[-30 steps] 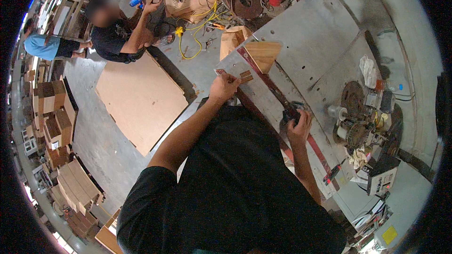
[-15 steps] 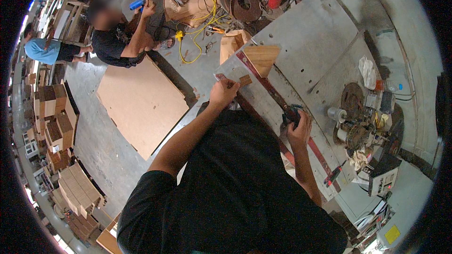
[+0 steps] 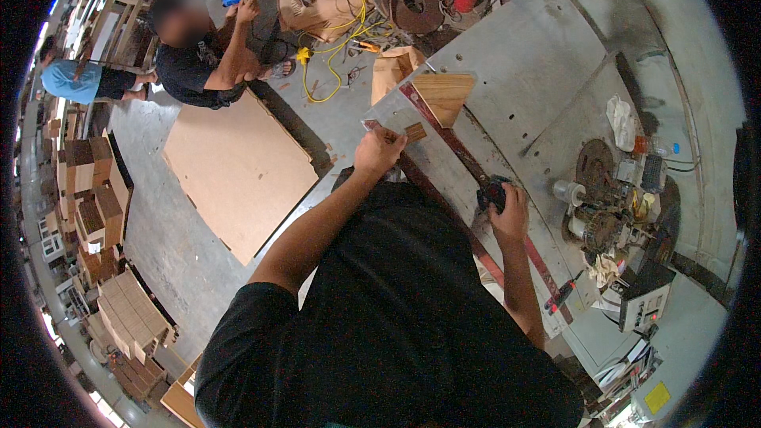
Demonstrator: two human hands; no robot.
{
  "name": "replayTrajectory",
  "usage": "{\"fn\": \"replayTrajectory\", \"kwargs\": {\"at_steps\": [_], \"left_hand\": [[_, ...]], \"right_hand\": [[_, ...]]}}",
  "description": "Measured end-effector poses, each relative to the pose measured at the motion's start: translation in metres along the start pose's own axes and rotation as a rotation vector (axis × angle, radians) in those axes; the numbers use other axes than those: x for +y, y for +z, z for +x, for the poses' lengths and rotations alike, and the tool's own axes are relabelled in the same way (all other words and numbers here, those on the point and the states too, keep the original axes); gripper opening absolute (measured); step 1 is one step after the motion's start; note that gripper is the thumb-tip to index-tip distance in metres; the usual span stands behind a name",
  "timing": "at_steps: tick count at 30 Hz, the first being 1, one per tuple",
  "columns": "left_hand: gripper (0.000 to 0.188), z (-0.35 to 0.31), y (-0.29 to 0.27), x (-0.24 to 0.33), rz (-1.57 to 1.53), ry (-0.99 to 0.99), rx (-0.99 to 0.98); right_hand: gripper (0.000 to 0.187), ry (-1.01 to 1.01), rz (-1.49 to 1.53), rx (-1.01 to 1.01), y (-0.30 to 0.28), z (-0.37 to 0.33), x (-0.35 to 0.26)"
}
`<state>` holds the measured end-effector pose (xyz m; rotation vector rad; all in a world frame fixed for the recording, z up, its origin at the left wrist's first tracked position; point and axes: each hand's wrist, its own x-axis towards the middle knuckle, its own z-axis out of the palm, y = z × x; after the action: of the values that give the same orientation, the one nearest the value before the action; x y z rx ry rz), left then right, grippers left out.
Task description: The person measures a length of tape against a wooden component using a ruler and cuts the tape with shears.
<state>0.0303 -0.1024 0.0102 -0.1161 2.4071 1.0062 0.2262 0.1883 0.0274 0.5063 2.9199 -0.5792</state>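
While the two hands are working well apart at the near edge of the grey worktop (image 3: 547, 40), the left hand (image 3: 377, 150) is pinching a small brown wood piece (image 3: 415, 133) between thumb and fingers, its far end sticking out past the fingertips. The right hand (image 3: 510, 212) is curling around a dark tool (image 3: 491, 193) above the long red rail (image 3: 449, 139); its exact kind is staying unclear, since the fingers are covering part of it. Whether the wood piece is touching the worktop or hanging just over it, I cannot tell. Beyond the left hand, a larger pale wood block (image 3: 445, 98) is lying across the rail's far end, and a red-and-black tool (image 3: 561, 293) is resting near the other end, to the right.

For good handling, a light, even pinch is probably serving the small piece best, with the fingertips leaving its outer end uncovered and the wood sitting square. The right hand is likely doing best with a relaxed wrist and a firm grip, holding the dark tool clear of the knuckles.
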Motion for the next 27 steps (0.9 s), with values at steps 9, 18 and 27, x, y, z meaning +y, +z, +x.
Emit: {"fn": "replayTrajectory", "kwargs": {"at_steps": [9, 18, 27], "left_hand": [[0.039, 0.004, -0.001, 0.003, 0.056, -0.044, -0.038], [0.037, 0.003, 0.002, -0.018, -0.172, 0.088, -0.037], [0.032, -0.018, -0.016, -0.001, -0.334, 0.146, 0.042]], "right_hand": [[0.055, 0.08, 0.034, -0.013, -0.003, 0.001, -0.004], [0.058, 0.166, 0.535, -0.322, -0.022, -0.005, -0.013], [0.053, 0.275, 1.119, -0.759, -0.004, 0.007, -0.062]]}}
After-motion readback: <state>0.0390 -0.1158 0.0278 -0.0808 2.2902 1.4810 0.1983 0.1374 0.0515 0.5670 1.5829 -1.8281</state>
